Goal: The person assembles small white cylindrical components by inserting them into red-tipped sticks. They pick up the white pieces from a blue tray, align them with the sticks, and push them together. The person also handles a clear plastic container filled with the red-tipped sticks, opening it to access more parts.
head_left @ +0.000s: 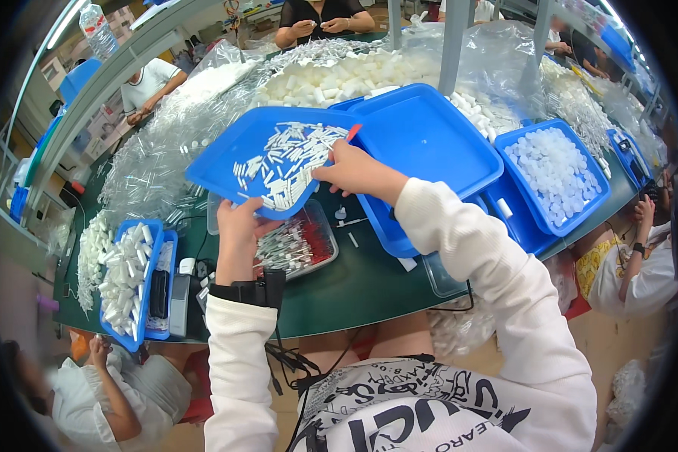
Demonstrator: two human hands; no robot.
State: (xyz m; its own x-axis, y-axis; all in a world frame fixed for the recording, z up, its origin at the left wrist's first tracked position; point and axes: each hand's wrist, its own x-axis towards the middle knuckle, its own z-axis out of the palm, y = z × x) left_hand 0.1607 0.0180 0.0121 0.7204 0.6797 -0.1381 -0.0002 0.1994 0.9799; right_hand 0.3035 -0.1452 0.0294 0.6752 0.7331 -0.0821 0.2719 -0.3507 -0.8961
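A blue tray [237, 139] is raised above the table between my two hands, and many small white tubes [292, 160] lie in it, mostly towards its right side. My left hand [242, 224] grips the tray's near edge, with the fingers out of sight beneath it. On the right side, my right hand [358, 172] is closed on the rim. A small red piece [354, 132] shows by that hand's fingers; I cannot make out what it is. Partly under the tray stands a clear plastic box [333, 255] with thin white and red parts [297, 242].
Stacked blue trays [429, 143] stand to the right, beside a blue tray of translucent white pieces [554, 173]. At left is a blue tray of white tubes [126, 279]. Heaps of white parts [339, 79] and plastic bags cover the far side. Grey posts [456, 53] rise there. Other people sit around the table.
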